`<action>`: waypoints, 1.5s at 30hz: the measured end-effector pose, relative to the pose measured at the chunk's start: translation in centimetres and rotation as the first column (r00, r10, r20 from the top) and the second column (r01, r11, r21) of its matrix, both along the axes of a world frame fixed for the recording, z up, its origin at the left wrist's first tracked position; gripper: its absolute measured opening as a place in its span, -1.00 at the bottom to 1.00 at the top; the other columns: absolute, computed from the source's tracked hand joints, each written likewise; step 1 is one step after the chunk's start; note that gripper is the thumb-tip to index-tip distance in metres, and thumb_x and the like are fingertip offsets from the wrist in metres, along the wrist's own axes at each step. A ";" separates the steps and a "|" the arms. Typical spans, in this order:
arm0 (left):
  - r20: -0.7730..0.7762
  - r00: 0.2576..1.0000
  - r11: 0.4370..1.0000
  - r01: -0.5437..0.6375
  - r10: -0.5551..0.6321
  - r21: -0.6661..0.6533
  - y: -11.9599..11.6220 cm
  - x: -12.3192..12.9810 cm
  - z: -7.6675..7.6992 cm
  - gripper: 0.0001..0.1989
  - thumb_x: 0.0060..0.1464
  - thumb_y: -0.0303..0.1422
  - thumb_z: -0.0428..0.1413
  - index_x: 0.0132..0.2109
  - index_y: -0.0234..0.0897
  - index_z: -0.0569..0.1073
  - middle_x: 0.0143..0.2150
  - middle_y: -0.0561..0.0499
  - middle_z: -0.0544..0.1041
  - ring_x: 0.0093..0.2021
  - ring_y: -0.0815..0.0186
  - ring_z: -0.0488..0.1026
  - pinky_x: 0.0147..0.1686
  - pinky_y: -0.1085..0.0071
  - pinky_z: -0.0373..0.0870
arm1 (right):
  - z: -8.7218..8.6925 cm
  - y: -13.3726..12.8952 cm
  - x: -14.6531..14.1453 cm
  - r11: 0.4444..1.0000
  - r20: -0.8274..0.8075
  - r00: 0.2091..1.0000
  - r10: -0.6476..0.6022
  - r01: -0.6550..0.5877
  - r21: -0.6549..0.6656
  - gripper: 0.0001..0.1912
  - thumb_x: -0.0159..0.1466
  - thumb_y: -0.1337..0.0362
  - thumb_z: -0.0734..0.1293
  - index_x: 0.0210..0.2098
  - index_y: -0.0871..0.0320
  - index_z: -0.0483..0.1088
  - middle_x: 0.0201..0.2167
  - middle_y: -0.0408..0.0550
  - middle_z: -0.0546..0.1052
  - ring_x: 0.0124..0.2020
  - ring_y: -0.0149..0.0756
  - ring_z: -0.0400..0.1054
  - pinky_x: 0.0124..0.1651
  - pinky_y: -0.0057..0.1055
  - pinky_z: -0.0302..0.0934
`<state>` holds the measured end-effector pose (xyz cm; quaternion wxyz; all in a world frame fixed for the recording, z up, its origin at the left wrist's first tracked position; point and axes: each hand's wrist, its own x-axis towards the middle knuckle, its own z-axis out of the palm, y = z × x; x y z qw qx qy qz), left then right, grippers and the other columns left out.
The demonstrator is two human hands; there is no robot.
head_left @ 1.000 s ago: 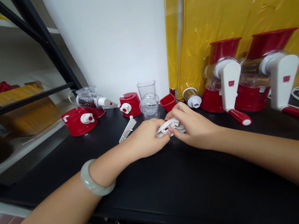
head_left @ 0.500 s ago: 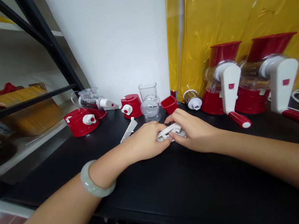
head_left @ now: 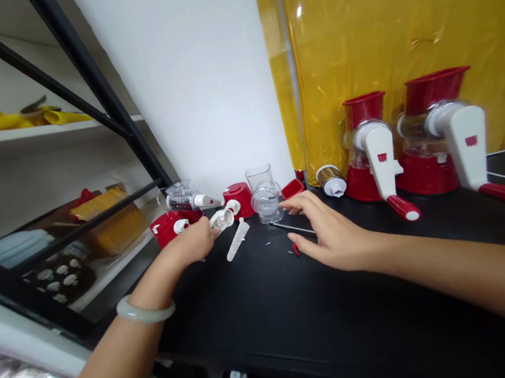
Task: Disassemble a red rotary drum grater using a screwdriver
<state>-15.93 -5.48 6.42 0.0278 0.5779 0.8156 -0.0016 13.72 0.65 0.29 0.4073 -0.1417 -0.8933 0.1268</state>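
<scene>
Left hand [head_left: 196,241] pinches a hollow, ring-ended white plastic part [head_left: 222,219].
The part is beside a flat, tapered white strip [head_left: 238,239]; the right hand [head_left: 333,233], thumb and fingers parted, is near a slender rod [head_left: 288,227], contact unclear.

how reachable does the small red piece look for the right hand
Probably yes: the right hand is open, its thumb appears close to the small red piece, and nothing visible seems to block the way.

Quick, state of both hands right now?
Left hand: closed, holding a white plastic part.
Right hand: open, thumb and fingers apart, near a small red piece; nothing visibly gripped.
</scene>
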 end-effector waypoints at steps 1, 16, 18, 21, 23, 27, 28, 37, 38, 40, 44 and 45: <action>0.021 0.999 0.999 -0.027 0.028 -0.046 0.2 -0.5 -0.8 -0.59 0.29 -0.10 -0.12 -0.03 -0.40 0.34 -0.26 -0.25 0.61 -0.53 0.22 0.49 -0.47 0.37 0.28 | 0.0 -0.2 0.0 1.000 0.014 1.000 0.003 -0.003 -0.007 -0.52 0.34 0.30 0.26 0.22 0.10 0.10 0.08 0.13 0.32 0.13 -0.07 0.29 0.17 0.04 0.28; -0.051 0.996 0.988 -0.081 0.075 -0.128 2.9 1.1 -3.0 0.08 0.10 0.32 -0.25 0.25 -0.75 0.19 0.02 -0.60 0.53 -0.04 -0.19 0.56 -0.21 0.25 0.37 | 0.2 -0.9 0.1 1.000 0.110 0.994 0.018 -0.016 -0.021 -0.57 0.34 0.30 0.24 0.19 0.14 0.16 0.10 0.13 0.38 0.16 -0.04 0.30 0.18 0.08 0.26; -0.042 0.996 0.988 -0.086 0.081 -0.130 3.1 1.2 -3.1 0.15 0.05 0.36 -0.24 0.28 -0.76 0.14 0.01 -0.60 0.53 -0.02 -0.21 0.56 -0.19 0.22 0.37 | 0.3 -1.0 0.1 0.999 0.123 0.992 0.025 -0.023 -0.023 -0.56 0.34 0.30 0.25 0.19 0.14 0.16 0.10 0.13 0.38 0.15 -0.05 0.30 0.17 0.07 0.27; -0.029 0.996 0.989 -0.089 0.086 -0.118 3.4 1.2 -3.1 0.27 -0.07 0.44 -0.20 0.32 -0.75 0.04 0.03 -0.62 0.52 0.03 -0.29 0.53 -0.18 0.16 0.38 | 0.4 -1.2 0.2 0.999 0.138 0.990 0.032 -0.029 -0.026 -0.57 0.35 0.30 0.24 0.19 0.13 0.17 0.11 0.14 0.38 0.16 -0.05 0.30 0.16 0.07 0.28; -0.036 0.996 0.989 -0.089 0.086 -0.118 3.5 1.1 -3.2 0.28 -0.13 0.46 -0.16 0.33 -0.68 0.06 0.07 -0.61 0.50 0.04 -0.31 0.52 -0.16 0.14 0.39 | 0.5 -1.3 0.2 0.999 0.140 0.990 0.033 -0.029 -0.027 -0.57 0.35 0.30 0.24 0.19 0.14 0.17 0.10 0.14 0.38 0.16 -0.05 0.30 0.15 0.06 0.28; -0.063 0.994 0.987 -0.095 0.088 -0.128 3.7 0.9 -3.3 0.19 -0.14 0.45 -0.12 0.28 -0.57 0.17 0.10 -0.57 0.50 0.04 -0.28 0.53 -0.13 0.14 0.40 | 0.4 -1.5 0.2 1.000 0.152 0.988 0.021 -0.021 -0.002 -0.58 0.35 0.32 0.23 0.18 0.16 0.19 0.09 0.16 0.40 0.13 -0.05 0.32 0.13 0.04 0.27; -0.074 0.994 0.988 -0.093 0.084 -0.126 3.8 0.9 -3.4 0.16 -0.12 0.42 -0.11 0.26 -0.57 0.19 0.10 -0.58 0.50 0.05 -0.28 0.53 -0.12 0.13 0.40 | 0.3 -1.5 0.1 1.000 0.162 0.987 0.020 -0.021 0.007 -0.59 0.35 0.32 0.23 0.18 0.17 0.20 0.08 0.15 0.41 0.11 -0.05 0.33 0.12 0.03 0.27; -0.114 0.991 0.996 -0.082 0.077 -0.038 3.2 1.1 -3.1 -0.02 -0.01 0.27 -0.02 0.21 -0.58 0.27 0.14 -0.59 0.45 0.13 -0.33 0.46 -0.01 0.06 0.38 | -0.2 -1.7 -0.2 0.996 0.348 0.937 -0.019 -0.012 0.086 -0.68 0.38 0.28 0.24 0.11 0.19 0.32 -0.14 -0.01 0.52 -0.10 -0.24 0.39 0.07 -0.23 0.22; -0.116 0.991 0.998 -0.063 0.064 0.009 3.1 1.2 -2.4 0.00 -0.01 0.29 -0.05 0.22 -0.58 0.27 0.17 -0.61 0.41 0.16 -0.35 0.43 0.03 0.03 0.36 | 0.0 -1.7 -0.3 0.995 0.375 0.926 -0.032 -0.005 0.098 -0.70 0.38 0.28 0.24 0.08 0.17 0.34 -0.16 -0.04 0.53 -0.12 -0.26 0.39 0.06 -0.26 0.22; -0.097 0.995 0.980 0.035 -0.016 0.196 3.2 1.5 -0.6 0.03 0.00 0.31 -0.06 0.23 -0.60 0.25 0.18 -0.63 0.38 0.21 -0.37 0.37 0.11 -0.02 0.31 | 0.4 -1.4 -0.3 0.991 0.436 0.896 -0.079 0.023 0.133 -0.80 0.38 0.29 0.24 -0.04 0.15 0.41 -0.20 -0.07 0.54 -0.15 -0.26 0.40 0.01 -0.28 0.22; 0.121 0.935 0.825 0.226 -0.332 0.518 4.8 3.9 2.0 0.07 -0.05 0.26 0.10 0.39 -0.39 0.05 0.33 -0.50 0.26 0.35 -0.20 0.22 0.27 0.03 0.17 | 1.4 -0.7 0.1 0.957 0.532 0.801 -0.274 0.170 0.237 -0.81 0.36 0.32 0.22 -0.18 0.24 0.46 -0.21 0.10 0.54 -0.12 -0.05 0.42 -0.08 -0.16 0.24; 0.180 0.913 0.791 0.204 -0.367 0.577 5.5 4.8 2.0 0.11 -0.08 0.23 0.16 0.40 -0.39 0.00 0.35 -0.52 0.21 0.36 -0.19 0.21 0.27 0.02 0.17 | 1.7 -0.5 0.3 0.943 0.550 0.771 -0.322 0.207 0.262 -0.80 0.36 0.31 0.24 -0.16 0.27 0.46 -0.19 0.16 0.54 -0.11 0.02 0.42 -0.09 -0.13 0.25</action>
